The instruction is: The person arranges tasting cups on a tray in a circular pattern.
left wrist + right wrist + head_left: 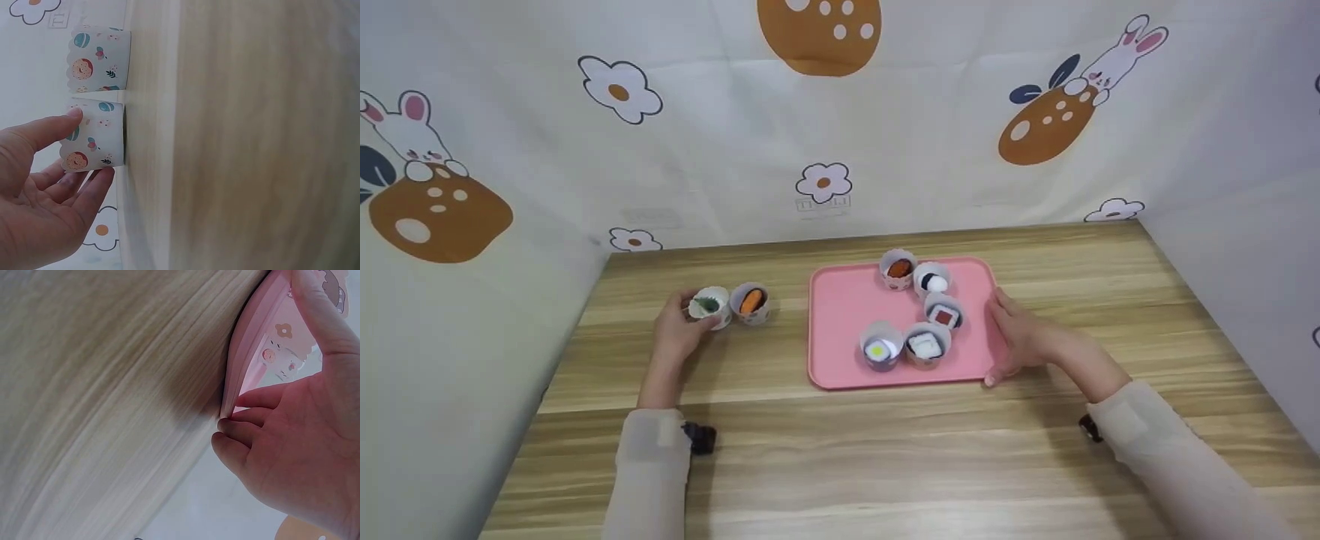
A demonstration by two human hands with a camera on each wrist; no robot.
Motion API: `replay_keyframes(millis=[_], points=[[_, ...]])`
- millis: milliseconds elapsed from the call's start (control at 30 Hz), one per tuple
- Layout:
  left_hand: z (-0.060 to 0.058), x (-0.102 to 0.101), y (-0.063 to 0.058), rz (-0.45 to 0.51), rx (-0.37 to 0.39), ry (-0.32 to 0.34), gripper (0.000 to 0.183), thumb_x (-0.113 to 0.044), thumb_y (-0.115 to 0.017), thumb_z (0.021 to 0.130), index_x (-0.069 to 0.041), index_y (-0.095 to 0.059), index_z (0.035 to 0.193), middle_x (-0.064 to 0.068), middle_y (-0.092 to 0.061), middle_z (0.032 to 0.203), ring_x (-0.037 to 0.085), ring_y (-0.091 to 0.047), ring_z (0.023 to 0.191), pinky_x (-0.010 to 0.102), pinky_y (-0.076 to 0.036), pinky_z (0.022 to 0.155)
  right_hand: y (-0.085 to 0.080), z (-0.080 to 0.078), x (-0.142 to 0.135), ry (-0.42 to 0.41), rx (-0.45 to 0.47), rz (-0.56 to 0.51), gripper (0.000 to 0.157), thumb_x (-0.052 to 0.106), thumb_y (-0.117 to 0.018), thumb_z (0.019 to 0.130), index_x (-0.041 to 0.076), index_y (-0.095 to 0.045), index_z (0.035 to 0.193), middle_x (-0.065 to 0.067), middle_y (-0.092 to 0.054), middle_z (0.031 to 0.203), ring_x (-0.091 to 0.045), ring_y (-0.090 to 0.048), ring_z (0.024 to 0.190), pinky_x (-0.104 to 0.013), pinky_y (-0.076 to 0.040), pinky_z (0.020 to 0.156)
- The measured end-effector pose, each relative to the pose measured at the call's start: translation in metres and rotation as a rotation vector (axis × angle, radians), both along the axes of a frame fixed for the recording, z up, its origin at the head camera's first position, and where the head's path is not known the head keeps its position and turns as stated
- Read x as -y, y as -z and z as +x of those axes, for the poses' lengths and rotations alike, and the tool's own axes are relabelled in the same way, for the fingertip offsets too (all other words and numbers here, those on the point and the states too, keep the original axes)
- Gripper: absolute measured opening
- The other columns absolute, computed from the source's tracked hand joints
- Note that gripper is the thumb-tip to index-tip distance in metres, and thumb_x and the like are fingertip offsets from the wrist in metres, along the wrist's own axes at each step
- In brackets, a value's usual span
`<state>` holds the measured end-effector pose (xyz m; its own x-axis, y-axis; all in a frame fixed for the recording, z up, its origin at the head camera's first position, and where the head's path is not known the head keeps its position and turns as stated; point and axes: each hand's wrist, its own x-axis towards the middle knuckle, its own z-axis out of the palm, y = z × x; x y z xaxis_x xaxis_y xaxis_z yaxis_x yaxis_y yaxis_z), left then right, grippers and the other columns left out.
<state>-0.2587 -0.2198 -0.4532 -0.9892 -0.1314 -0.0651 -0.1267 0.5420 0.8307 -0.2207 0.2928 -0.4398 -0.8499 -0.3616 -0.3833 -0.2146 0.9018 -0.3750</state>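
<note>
My left hand (679, 326) holds a patterned paper cup (93, 135) between thumb and fingers, its base close over the wooden table. Inside this cup lies a green-and-white toy sushi piece (706, 304). Just right of it stands a second paper cup (760, 313) with an orange-topped sushi piece (752, 301). At the right end of the pink tray (840, 300), my right hand (1027, 334) touches the rim, with thumb and fingers spread along that side. In the right wrist view its fingertips (226, 424) press against the tray's outer edge.
Several paper cups with sushi pieces stand on the tray: a red-brown one (898, 268), a white one (934, 283), a red-centred one (944, 317), a white block (925, 345) and a yellow-centred one (877, 350). A patterned curtain (720, 165) hangs behind the wooden table (840, 457).
</note>
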Motion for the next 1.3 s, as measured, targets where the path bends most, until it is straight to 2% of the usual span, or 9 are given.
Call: replay_keyframes(millis=[533, 800, 1300], points=[[-0.002, 0.003, -0.006, 0.044, -0.024, -0.029, 0.062, 0.0, -0.067, 0.09, 0.013, -0.036, 0.143, 0.035, -0.044, 0.144, 0.044, -0.047, 0.134, 0.048, -0.04, 0.114, -0.002, 0.0, 0.0, -0.007, 0.0, -0.003, 0.142, 0.057, -0.087, 0.065, -0.014, -0.002, 0.153, -0.037, 0.006, 0.16, -0.055, -0.008, 0.148, -0.06, -0.02, 0.121], [-0.003, 0.005, -0.01, 0.01, -0.018, -0.03, 0.061, -0.003, -0.066, 0.091, 0.011, -0.037, 0.143, 0.034, -0.044, 0.145, 0.043, -0.047, 0.135, 0.047, -0.04, 0.115, -0.001, 0.001, 0.0, -0.013, -0.012, -0.026, 0.139, 0.054, -0.089, 0.065, -0.015, -0.005, 0.153, -0.036, 0.002, 0.161, -0.053, -0.011, 0.149, -0.061, -0.021, 0.121], [-0.003, 0.005, -0.019, 0.03, 0.011, -0.025, 0.062, -0.007, -0.064, 0.094, 0.007, -0.035, 0.147, 0.031, -0.042, 0.15, 0.04, -0.043, 0.141, 0.047, -0.037, 0.118, 0.0, -0.001, -0.001, 0.015, 0.024, -0.01, 0.141, 0.059, -0.087, 0.065, -0.011, -0.003, 0.155, -0.033, 0.005, 0.163, -0.051, -0.008, 0.15, -0.06, -0.02, 0.121]])
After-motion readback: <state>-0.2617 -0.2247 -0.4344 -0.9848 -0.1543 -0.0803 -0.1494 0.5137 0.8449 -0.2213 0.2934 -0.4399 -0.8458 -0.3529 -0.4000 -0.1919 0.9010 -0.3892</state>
